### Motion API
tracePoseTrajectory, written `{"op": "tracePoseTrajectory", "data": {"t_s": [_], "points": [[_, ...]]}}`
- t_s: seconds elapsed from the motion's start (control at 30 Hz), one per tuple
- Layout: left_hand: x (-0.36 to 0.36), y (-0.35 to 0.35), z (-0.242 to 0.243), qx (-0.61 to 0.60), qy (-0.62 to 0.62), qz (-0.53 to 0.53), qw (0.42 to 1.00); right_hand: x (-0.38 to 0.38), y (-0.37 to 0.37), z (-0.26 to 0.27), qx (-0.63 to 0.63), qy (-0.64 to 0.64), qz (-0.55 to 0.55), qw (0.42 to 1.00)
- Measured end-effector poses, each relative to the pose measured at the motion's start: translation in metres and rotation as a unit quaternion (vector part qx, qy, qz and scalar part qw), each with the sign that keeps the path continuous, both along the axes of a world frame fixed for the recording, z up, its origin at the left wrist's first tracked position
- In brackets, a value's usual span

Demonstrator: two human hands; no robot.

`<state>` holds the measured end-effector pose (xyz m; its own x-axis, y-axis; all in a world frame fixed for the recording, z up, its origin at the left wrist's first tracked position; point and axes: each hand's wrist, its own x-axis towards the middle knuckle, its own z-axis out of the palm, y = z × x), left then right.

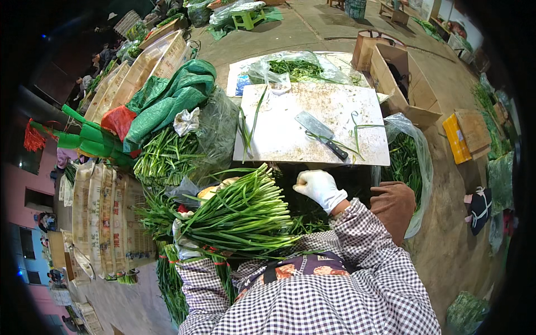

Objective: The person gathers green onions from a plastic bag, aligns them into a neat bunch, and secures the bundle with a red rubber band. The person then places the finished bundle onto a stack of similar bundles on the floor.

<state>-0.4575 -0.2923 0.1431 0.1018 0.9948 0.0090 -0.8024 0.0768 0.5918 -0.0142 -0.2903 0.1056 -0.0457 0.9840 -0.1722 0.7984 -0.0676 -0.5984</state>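
A large loose bunch of garlic chives (pixel 243 213) lies across my lap, pale stem ends to the right. My left hand (pixel 181 234), in a white glove and mostly hidden by leaves, grips it from the left side. In a white glove too, my right hand (pixel 319 189) hovers just below the near edge of a white board (pixel 276 121), its fingers curled with nothing visible in them. On the board rests a cleaver (pixel 316 125) with a black handle pointing towards me. Several loose chive leaves (pixel 356 134) lie around the blade.
More chives (pixel 167 155) are heaped at left beneath a green tarp (pixel 180 92). Plastic crates (pixel 113 217) stand beyond. At right are a clear bag of greens (pixel 404 163) and an open cardboard box (pixel 404 79). Another bag of greens (pixel 295 69) sits behind the board.
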Motion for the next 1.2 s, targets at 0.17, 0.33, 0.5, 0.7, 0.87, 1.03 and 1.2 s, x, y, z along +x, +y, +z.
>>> {"op": "tracePoseTrajectory", "data": {"t_s": [0.17, 0.33, 0.5, 0.7, 0.87, 1.03, 1.2], "points": [[0.001, 0.006, -0.006, -0.002, -0.040, -0.016, 0.999, -0.042, 0.051, 0.055, 0.108, 0.141, 0.018, 0.984], [-0.011, 0.014, -0.022, 0.036, 0.014, 0.008, 0.999, -0.064, 0.071, 0.046, 0.189, 0.033, 0.093, 0.977], [-0.008, 0.012, -0.020, 0.055, 0.019, 0.007, 0.998, -0.054, 0.081, 0.039, 0.227, 0.054, 0.135, 0.963], [0.012, 0.009, 0.006, 0.066, 0.036, -0.006, 0.997, -0.036, 0.085, 0.062, 0.150, 0.084, 0.162, 0.972], [0.014, 0.010, 0.010, 0.073, 0.067, -0.039, 0.994, -0.061, 0.069, 0.099, 0.152, 0.077, 0.244, 0.955], [0.015, 0.010, 0.006, 0.013, 0.023, 0.001, 1.000, -0.070, 0.050, 0.147, 0.009, 0.379, 0.290, 0.879], [0.019, 0.010, 0.005, 0.080, 0.009, -0.027, 0.996, -0.005, 0.023, 0.155, 0.014, 0.533, 0.215, 0.818]]}}
